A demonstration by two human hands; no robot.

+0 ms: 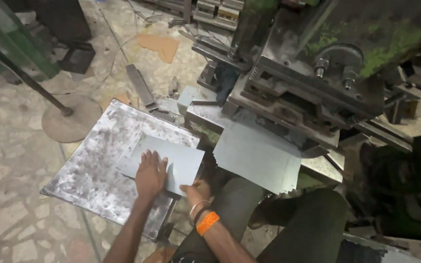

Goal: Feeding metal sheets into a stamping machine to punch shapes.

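My left hand (150,174) lies flat, fingers spread, on top of a stack of pale grey-blue sheets (183,158) that rests on a worn metal side table (91,170). At the stack's near right corner my right hand (194,189) grips the sheets' edge; that wrist wears an orange band and bangles. A second stack of the same sheets (257,153) lies on the bed of a heavy press machine (308,92) in front of me. My legs in dark trousers (313,224) are at the bottom.
A round-based metal stand (71,119) sits on the stone floor to the left. Flat metal bars (140,87) and a piece of cardboard (159,46) lie on the floor behind the table. Dark machine parts crowd the right side.
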